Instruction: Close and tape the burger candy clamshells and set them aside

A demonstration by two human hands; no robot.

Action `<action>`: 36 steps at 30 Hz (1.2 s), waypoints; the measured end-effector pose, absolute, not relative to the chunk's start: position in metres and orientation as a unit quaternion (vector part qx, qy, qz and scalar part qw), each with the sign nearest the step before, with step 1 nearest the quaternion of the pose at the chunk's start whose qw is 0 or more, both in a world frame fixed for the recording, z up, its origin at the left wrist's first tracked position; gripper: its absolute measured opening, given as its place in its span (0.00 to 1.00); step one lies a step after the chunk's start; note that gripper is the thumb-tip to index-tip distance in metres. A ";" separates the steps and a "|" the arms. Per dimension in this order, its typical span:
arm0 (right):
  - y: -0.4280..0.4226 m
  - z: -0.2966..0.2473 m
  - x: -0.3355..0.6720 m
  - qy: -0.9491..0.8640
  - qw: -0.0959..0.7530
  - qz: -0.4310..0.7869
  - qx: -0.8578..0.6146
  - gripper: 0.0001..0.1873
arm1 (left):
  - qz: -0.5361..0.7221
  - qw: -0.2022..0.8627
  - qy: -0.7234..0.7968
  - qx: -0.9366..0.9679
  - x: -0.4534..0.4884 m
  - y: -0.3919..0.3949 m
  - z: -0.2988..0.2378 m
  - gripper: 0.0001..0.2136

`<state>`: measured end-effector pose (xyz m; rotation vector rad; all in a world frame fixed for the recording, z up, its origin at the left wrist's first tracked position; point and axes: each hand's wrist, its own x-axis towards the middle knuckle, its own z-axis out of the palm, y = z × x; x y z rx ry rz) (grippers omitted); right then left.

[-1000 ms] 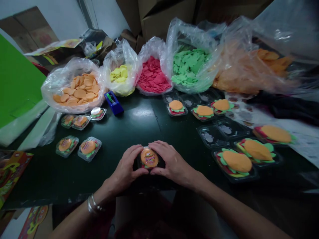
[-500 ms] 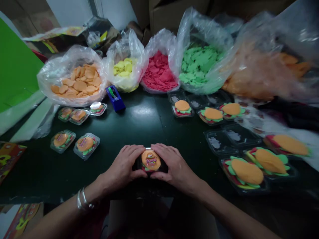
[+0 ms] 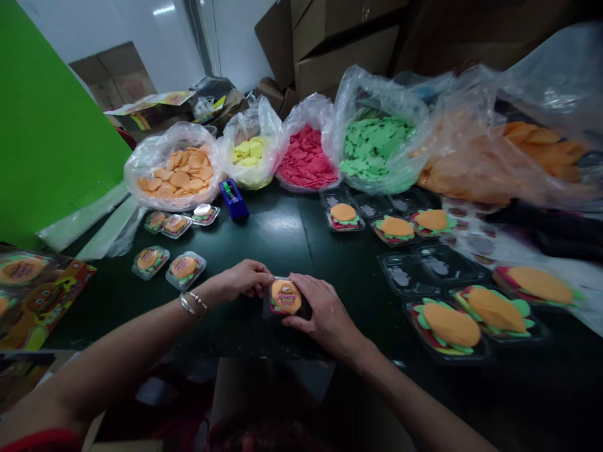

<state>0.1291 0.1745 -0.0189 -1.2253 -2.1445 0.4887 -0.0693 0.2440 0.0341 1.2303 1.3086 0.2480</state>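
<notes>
A small clear plastic clamshell box (image 3: 286,297) with a foam toy burger and a printed label on its lid lies on the dark table before me. My right hand (image 3: 325,311) grips it from the right, fingers over the far edge and thumb at the near side. At the box's far left corner is my left hand (image 3: 247,278), its fingers curled together. Whatever those fingers pinch is hidden. Left of my hands, closed labelled burger boxes (image 3: 186,269) stand in a loose group. To the right, opened boxes (image 3: 447,326) hold unlabelled foam burgers.
Along the back stand plastic bags of foam pieces: light orange (image 3: 181,176), yellow (image 3: 248,150), red (image 3: 308,157), green (image 3: 377,147) and darker orange (image 3: 546,147). A blue tape dispenser (image 3: 234,201) sits before them. A printed carton (image 3: 47,301) is at far left; a label sheet (image 3: 475,235) lies right.
My left hand has drawn back from around the box, and its fingers have curled in at the far left corner. My right hand stays on the box. The view has shifted.
</notes>
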 end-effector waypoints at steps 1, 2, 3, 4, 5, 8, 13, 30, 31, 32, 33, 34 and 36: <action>0.174 -0.019 0.129 -0.811 0.310 0.184 -0.461 0.41 | 0.101 0.628 0.564 0.527 -0.068 0.245 0.036 0.09; 0.174 -0.018 0.129 -0.810 0.313 0.184 -0.460 0.41 | 0.097 0.639 0.559 0.519 -0.068 0.246 0.037 0.09; 0.174 -0.018 0.130 -0.810 0.316 0.184 -0.459 0.41 | 0.096 0.651 0.554 0.510 -0.067 0.246 0.038 0.10; 0.174 -0.018 0.130 -0.809 0.317 0.184 -0.459 0.40 | 0.097 0.663 0.549 0.499 -0.066 0.246 0.038 0.10; 0.174 -0.017 0.130 -0.808 0.316 0.186 -0.460 0.41 | 0.099 0.676 0.545 0.487 -0.065 0.245 0.037 0.11; 0.174 -0.017 0.131 -0.807 0.311 0.194 -0.463 0.41 | 0.118 0.701 0.538 0.453 -0.063 0.242 0.032 0.13; 0.175 -0.020 0.133 -0.807 0.314 0.193 -0.460 0.42 | 0.150 0.709 0.546 0.421 -0.060 0.239 0.026 0.13; 0.168 -0.030 0.130 -0.805 0.358 0.171 -0.441 0.43 | 0.202 0.674 0.567 0.428 -0.053 0.230 0.030 0.12; 0.168 -0.030 0.130 -0.807 0.357 0.171 -0.439 0.43 | 0.203 0.675 0.563 0.432 -0.054 0.228 0.030 0.13; 0.169 -0.030 0.130 -0.808 0.356 0.171 -0.438 0.43 | 0.203 0.672 0.560 0.441 -0.055 0.225 0.031 0.14; 0.169 -0.030 0.130 -0.808 0.354 0.171 -0.438 0.43 | 0.199 0.666 0.556 0.456 -0.056 0.223 0.033 0.14; 0.169 -0.030 0.130 -0.808 0.353 0.171 -0.439 0.43 | 0.192 0.657 0.551 0.478 -0.057 0.220 0.035 0.15; 0.168 -0.029 0.130 -0.807 0.354 0.168 -0.442 0.42 | 0.170 0.627 0.536 0.539 -0.060 0.214 0.040 0.16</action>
